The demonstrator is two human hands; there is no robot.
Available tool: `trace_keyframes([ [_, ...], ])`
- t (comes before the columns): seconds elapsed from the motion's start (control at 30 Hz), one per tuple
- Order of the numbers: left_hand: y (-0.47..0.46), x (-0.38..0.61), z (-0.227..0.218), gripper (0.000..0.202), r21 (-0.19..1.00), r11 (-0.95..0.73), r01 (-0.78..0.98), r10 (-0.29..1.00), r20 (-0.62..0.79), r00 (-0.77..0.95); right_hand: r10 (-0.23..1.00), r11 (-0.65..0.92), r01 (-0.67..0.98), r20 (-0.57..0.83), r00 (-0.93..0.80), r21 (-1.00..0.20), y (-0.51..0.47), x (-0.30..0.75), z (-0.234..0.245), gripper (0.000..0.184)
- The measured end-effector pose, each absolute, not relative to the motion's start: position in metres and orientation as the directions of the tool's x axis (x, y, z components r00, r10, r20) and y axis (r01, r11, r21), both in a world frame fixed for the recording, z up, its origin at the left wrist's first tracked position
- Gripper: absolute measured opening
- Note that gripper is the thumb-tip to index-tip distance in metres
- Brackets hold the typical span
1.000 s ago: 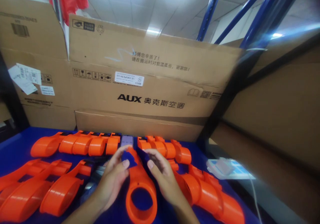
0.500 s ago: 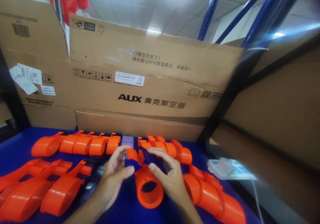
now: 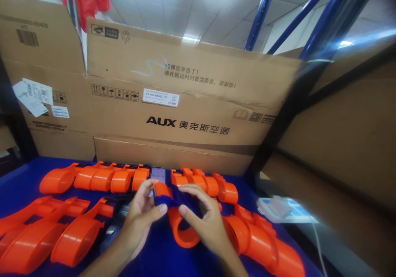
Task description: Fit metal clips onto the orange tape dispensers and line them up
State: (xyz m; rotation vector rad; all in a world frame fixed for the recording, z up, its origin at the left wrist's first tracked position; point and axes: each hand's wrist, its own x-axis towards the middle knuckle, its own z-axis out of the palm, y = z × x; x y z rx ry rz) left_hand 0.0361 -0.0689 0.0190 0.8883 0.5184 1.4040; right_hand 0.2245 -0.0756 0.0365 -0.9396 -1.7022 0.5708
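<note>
My left hand [image 3: 142, 216] is nearly closed: thumb and forefinger pinch a dark blue piece [image 3: 168, 201] at the narrow end of the orange part [image 3: 183, 235]. My right hand [image 3: 208, 224] is curved narrow around the same orange part, with the fingers over its top and the thumb pressed on its ring. I cannot tell whether the right fingers also touch the blue piece.

The orange part is in the middle of the blue table [image 3: 18, 182], just in front of me. It has a glossy round ring facing me, and its neck points away toward the phone [image 3: 158, 174].

More orange parts lie in rows around it: back left row [image 3: 102, 179], back right row [image 3: 206, 185], left group [image 3: 46, 238] and right group [image 3: 266, 244].

The cardboard boxes [image 3: 192, 104] behind the table are shut, so I cannot see what is in them. On the right, a white flat tray [image 3: 297, 215] holds a small white block [image 3: 277, 205].
</note>
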Motion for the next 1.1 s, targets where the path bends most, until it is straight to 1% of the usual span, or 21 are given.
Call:
trace_keyframes([
  [0.23,-0.067,0.036,0.016,0.055,0.782,-0.069,-0.619,0.977,0.180,0.118,0.810,0.576,0.324,0.577,-0.106,-0.750,-0.076,0.221,0.033,0.030],
  [0.37,-0.068,0.035,0.015,0.059,0.776,-0.069,-0.627,0.979,0.174,0.107,0.815,0.568,0.338,0.571,-0.101,-0.751,-0.076,0.221,0.032,0.031],
  [0.57,-0.071,0.035,0.017,0.056,0.774,-0.080,-0.628,0.979,0.181,0.098,0.839,0.538,0.320,0.532,-0.114,-0.780,-0.076,0.221,0.029,0.048],
  [0.63,-0.071,0.035,0.017,0.058,0.770,-0.089,-0.632,0.974,0.199,0.105,0.841,0.537,0.323,0.522,-0.141,-0.779,-0.076,0.221,0.028,0.050],
  [0.73,-0.070,0.034,0.017,0.059,0.764,-0.117,-0.635,0.961,0.248,0.121,0.839,0.543,0.370,0.505,-0.203,-0.754,-0.078,0.223,0.027,0.053],
  [0.8,-0.070,0.031,0.018,0.059,0.764,-0.146,-0.628,0.944,0.298,0.144,0.824,0.563,0.423,0.522,-0.220,-0.710,-0.079,0.224,0.027,0.054],
  [0.87,-0.073,0.028,0.020,0.062,0.781,-0.201,-0.591,0.915,0.366,0.173,0.791,0.596,0.487,0.571,-0.219,-0.639,-0.080,0.224,0.026,0.059],
  [0.93,-0.077,0.026,0.023,0.066,0.813,-0.274,-0.513,0.885,0.422,0.196,0.736,0.642,0.547,0.632,-0.243,-0.537,-0.081,0.222,0.025,0.064],
  [1.0,-0.080,0.027,0.023,0.070,0.843,-0.340,-0.417,0.877,0.444,0.182,0.663,0.684,0.599,0.698,-0.272,-0.416,-0.080,0.221,0.024,0.065],
  [1.1,-0.078,0.030,0.017,0.061,0.858,-0.404,-0.316,0.884,0.455,0.105,0.565,0.692,0.674,0.775,-0.283,-0.258,-0.078,0.220,0.021,0.060],
])
